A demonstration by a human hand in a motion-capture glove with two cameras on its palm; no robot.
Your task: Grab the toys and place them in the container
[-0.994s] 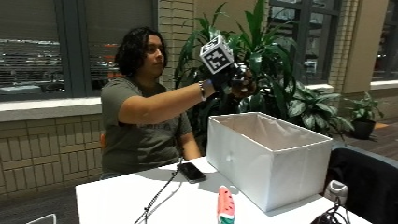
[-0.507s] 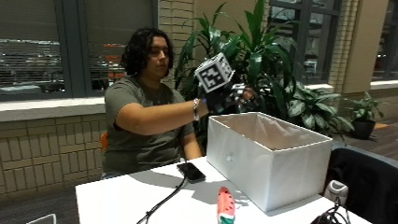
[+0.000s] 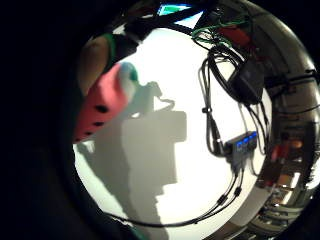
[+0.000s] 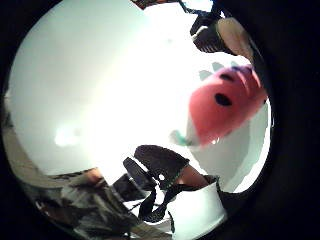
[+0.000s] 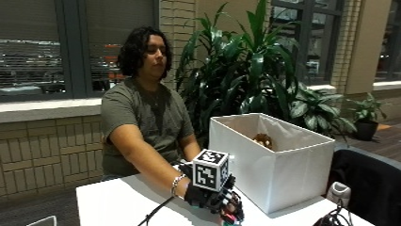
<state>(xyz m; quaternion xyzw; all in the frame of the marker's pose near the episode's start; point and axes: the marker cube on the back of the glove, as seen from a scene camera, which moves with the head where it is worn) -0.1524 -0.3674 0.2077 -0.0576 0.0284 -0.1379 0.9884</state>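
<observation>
In the outside view my gloved right hand [image 5: 212, 198] is down on the white table [image 5: 119, 207], in front of the white fabric container [image 5: 276, 165]. Its fingers curl down round a watermelon-slice toy [image 5: 231, 219], of which only a red and green bit shows between the fingertips. Both palm views show this pink toy with black seeds [image 4: 225, 110] [image 3: 102, 107] close to the palm, between a finger and the thumb. A brown toy [image 5: 263, 140] lies inside the container.
A black cable [image 5: 156, 214] runs over the table beside my wrist. A hub with blue lights [image 3: 241, 145], a black box [image 3: 247, 82] and several cables lie on the table near the toy. Large plants stand behind the container.
My hand has come down from above the container's open top to the table in front of it and now curls round the watermelon toy.
</observation>
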